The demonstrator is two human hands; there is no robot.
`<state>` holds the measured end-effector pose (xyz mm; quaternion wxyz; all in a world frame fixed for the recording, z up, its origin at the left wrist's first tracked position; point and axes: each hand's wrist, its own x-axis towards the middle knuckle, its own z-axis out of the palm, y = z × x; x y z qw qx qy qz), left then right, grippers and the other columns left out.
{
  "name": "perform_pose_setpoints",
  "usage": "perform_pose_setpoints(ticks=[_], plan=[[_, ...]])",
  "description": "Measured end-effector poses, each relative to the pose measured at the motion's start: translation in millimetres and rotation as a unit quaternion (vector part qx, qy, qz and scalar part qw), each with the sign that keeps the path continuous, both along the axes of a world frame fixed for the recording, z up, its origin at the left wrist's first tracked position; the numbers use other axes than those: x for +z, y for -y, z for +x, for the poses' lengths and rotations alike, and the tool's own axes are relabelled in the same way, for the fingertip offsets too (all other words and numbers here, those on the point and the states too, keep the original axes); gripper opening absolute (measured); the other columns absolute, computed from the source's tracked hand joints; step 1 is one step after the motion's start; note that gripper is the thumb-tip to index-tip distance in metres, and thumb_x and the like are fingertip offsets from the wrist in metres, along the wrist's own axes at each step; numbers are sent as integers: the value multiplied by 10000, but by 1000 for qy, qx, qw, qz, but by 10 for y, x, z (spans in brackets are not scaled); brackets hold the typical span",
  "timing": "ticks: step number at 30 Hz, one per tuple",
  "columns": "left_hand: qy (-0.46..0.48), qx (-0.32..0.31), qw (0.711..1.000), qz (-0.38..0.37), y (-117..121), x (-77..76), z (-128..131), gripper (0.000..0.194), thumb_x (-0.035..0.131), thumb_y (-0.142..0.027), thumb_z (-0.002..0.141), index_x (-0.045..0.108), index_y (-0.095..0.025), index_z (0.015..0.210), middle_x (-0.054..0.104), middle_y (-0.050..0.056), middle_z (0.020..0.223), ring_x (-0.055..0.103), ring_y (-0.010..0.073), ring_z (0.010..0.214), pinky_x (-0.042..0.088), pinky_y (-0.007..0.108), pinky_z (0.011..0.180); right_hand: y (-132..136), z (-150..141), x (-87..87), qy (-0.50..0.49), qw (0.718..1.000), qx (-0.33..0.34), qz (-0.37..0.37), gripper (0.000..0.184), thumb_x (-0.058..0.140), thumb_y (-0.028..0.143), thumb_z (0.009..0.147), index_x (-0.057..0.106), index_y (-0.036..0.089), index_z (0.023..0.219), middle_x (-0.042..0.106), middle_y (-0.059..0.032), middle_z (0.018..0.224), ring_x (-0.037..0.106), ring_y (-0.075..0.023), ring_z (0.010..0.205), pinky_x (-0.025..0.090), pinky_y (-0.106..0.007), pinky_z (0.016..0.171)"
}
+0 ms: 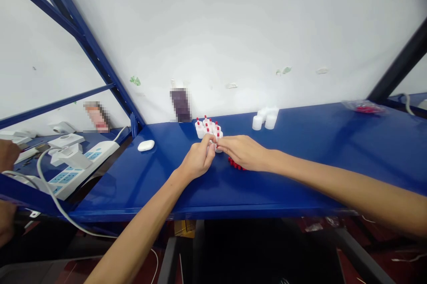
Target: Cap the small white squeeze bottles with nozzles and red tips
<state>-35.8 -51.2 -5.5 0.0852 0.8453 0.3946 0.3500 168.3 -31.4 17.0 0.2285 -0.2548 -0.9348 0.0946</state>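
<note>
My left hand (199, 159) and my right hand (245, 151) meet fingertip to fingertip above the blue table. The right thumb and fingers pinch a small red tip (217, 146). My left fingers are closed beside it, and what they grip is hidden. Just behind the hands stands a cluster of several white nozzle caps (200, 132), each topped by a red tip. Under my right hand lies a group of small red tips (236, 164), partly covered by the palm. Farther right are several plain white caps (256, 122) without red tips.
A white earbud case (146, 145) lies on the blue table (300, 190) at left. A plastic bag with red pieces (365, 107) sits far right. A blurred dark object (181, 104) leans on the wall. Power strips (83, 166) and a person's hand (8, 155) are left of the frame post.
</note>
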Motion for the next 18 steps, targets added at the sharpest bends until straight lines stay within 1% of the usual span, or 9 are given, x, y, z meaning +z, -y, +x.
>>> perform_pose_setpoints(ticks=[2,3,6,9,11,13,15,17,18], plan=[[-1,5,1000,-11,8,20,14,226,321,-298,1010,470,-192,1144,450,-70,584,428,112,485,332,232,557,-15,3,-8,-11,1000,0,-19,296,335,292,1040,574,185,902,652,-50,872,538,-166,742,361,-292,703],[-1,7,1000,-10,13,25,24,243,314,-303,1015,470,-193,1165,455,-68,585,436,113,487,333,232,558,-19,7,-8,-17,999,-2,-31,297,340,299,1040,572,188,890,652,-44,864,534,-163,734,362,-289,701],[13,11,1000,3,24,22,60,269,290,-315,1023,493,-194,1151,482,-55,600,454,115,496,346,235,561,-5,10,16,-23,998,-1,-50,302,351,301,1036,571,194,859,648,-32,836,522,-154,702,357,-284,686],[33,6,999,10,29,7,50,283,272,-326,1026,500,-198,1133,502,-47,614,465,114,502,360,233,558,45,-3,73,-7,999,5,-31,294,345,291,1032,572,196,871,652,-39,855,531,-161,711,344,-288,674],[27,-5,1000,11,29,5,-2,277,283,-336,1022,490,-197,1143,518,-48,616,476,116,511,370,234,566,73,4,143,21,1000,5,-13,277,350,300,1027,573,196,901,657,-51,880,537,-168,723,335,-292,663],[2,-5,1000,13,25,12,-74,269,307,-340,1014,483,-194,1155,530,-52,609,485,122,514,376,238,577,63,50,248,44,999,3,-12,279,361,311,1016,575,192,883,650,-47,845,527,-162,695,326,-291,643],[-44,15,999,12,16,23,-126,267,320,-326,1009,503,-193,1153,555,-45,615,505,128,519,381,242,583,-3,140,373,45,999,-19,-22,288,379,289,991,566,188,797,613,-24,737,490,-140,627,312,-287,616],[-117,21,993,13,2,29,-129,279,347,-312,1000,547,-199,1158,634,-12,693,572,142,572,403,246,606,-119,244,477,51,995,-76,-29,289,410,241,934,531,185,678,539,-3,609,429,-124,550,290,-292,582],[-158,18,987,15,-7,29,-111,294,365,-317,995,565,-207,1180,677,10,758,613,154,621,419,250,626,-187,285,508,76,991,-103,-37,291,432,237,905,519,185,632,517,-3,574,416,-124,532,282,-297,568]])
